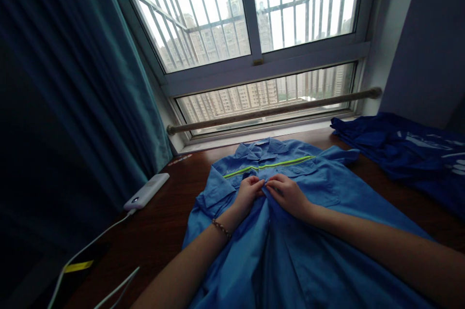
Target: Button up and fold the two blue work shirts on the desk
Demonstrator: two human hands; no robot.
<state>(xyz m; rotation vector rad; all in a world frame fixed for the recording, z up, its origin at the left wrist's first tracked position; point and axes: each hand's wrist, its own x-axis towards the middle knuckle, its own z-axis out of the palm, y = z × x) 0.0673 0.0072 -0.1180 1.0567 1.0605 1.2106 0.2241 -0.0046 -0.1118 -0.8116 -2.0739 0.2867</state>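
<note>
A blue work shirt [319, 188] with a yellow-green reflective stripe across the chest lies flat on a dark wooden table [170, 222], collar toward the window. My left hand [249, 192] and my right hand [288, 194] meet at the shirt's front placket just below the stripe. Both pinch the fabric edges there, fingers curled. A beaded bracelet sits on my left wrist.
A white power bank [147, 191] with a white cable [90, 246] lies at the table's left. A dark phone with a yellow tag [78, 266] rests near the front left. More dark blue clothing [403, 151] is piled at the right. Teal curtain [83, 81] hangs left of the window.
</note>
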